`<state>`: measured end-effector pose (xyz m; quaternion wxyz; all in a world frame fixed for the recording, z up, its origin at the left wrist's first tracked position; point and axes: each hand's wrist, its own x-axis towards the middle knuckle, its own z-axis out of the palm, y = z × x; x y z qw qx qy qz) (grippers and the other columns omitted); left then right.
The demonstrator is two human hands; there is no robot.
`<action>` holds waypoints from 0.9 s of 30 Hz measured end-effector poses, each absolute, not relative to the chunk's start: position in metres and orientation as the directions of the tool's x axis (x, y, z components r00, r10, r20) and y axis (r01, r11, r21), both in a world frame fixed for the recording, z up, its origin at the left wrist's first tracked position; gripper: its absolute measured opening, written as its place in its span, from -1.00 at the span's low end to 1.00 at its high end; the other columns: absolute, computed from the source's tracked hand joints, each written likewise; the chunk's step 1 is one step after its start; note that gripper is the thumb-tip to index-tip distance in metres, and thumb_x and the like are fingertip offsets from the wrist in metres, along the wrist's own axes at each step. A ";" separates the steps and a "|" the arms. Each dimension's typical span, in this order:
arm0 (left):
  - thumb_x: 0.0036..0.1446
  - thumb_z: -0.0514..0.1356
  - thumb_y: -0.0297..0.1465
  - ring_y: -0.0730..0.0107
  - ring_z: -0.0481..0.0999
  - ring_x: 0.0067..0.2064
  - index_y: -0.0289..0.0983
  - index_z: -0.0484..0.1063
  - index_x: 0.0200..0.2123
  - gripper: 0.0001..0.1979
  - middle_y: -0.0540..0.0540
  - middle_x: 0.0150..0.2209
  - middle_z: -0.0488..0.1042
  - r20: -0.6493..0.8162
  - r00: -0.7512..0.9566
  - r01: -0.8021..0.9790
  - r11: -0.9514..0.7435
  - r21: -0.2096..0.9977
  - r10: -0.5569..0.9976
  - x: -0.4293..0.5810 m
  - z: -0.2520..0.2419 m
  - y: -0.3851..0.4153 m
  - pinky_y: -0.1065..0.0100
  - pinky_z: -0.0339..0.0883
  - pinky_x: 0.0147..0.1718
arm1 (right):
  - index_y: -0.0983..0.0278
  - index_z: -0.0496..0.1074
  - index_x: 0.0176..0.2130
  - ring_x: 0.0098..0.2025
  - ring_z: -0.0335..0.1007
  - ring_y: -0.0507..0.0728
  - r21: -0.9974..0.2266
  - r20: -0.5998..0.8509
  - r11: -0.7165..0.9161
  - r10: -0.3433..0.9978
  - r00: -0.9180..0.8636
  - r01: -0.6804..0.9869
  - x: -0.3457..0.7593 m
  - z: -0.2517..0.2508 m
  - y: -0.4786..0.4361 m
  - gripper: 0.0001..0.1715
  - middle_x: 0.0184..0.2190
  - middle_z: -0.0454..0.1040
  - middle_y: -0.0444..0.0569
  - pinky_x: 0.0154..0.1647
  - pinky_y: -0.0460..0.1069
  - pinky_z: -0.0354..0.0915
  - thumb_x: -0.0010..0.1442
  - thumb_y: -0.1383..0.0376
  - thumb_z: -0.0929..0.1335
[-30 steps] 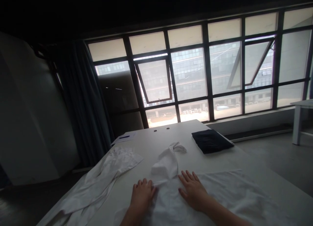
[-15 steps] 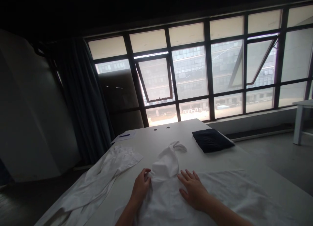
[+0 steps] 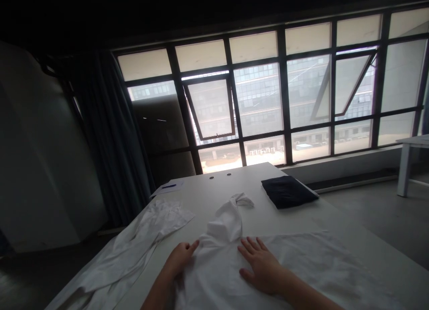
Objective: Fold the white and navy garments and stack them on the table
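While the right hand (image 3: pixel 259 267) lies flat on the white shirt (image 3: pixel 308 265) with its fingers spread, the left hand (image 3: pixel 179 257) sits at the cloth's left edge, fingers curled. In this dim light I cannot tell whether it pinches the fabric. The shirt is spread over the near end of the counter (image 3: pixel 208 196), one sleeve (image 3: pixel 229 218) bunched toward the window. A crumpled white garment (image 3: pixel 140 243) trails off the left side, and a folded dark cloth (image 3: pixel 284 191) lies farther back.

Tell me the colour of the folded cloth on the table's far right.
The folded cloth is plain dark navy, head view.
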<state>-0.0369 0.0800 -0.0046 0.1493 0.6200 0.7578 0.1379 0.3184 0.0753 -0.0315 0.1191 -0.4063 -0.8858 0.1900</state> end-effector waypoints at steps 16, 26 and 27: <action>0.30 0.03 -0.22 0.25 0.57 -0.23 -0.19 0.35 -0.21 -0.81 -0.07 -0.29 0.57 0.027 -0.193 0.963 0.184 0.196 0.981 -0.058 0.002 0.068 0.38 0.27 -0.25 | 0.15 0.05 0.44 0.50 -0.26 0.32 -0.401 0.082 0.658 0.719 -0.690 0.638 0.293 -0.029 0.128 -0.14 0.49 -0.09 0.05 0.46 0.29 -0.37 0.32 -0.15 0.16; 0.33 0.03 -0.14 0.13 0.36 0.24 -0.09 0.39 0.18 -0.57 -0.14 0.25 0.39 0.091 0.091 0.991 -0.100 0.094 0.992 0.022 0.008 0.055 0.19 0.15 0.22 | 0.19 0.33 0.28 0.39 0.07 0.29 -0.308 0.195 0.679 0.730 -0.654 0.666 0.282 -0.022 0.126 -0.34 0.37 0.24 0.07 0.41 0.21 -0.15 0.30 0.00 0.23; 0.30 0.05 -0.04 0.00 0.23 0.34 -0.10 0.31 0.29 -0.44 -0.16 0.35 0.26 0.026 0.132 0.984 -0.134 0.117 0.991 0.038 -0.001 0.053 0.06 0.05 0.30 | 0.20 0.43 0.18 0.32 0.17 0.28 -0.291 0.229 0.664 0.747 -0.624 0.689 0.282 -0.021 0.122 -0.45 0.28 0.36 0.07 0.37 0.18 -0.07 0.30 0.07 0.24</action>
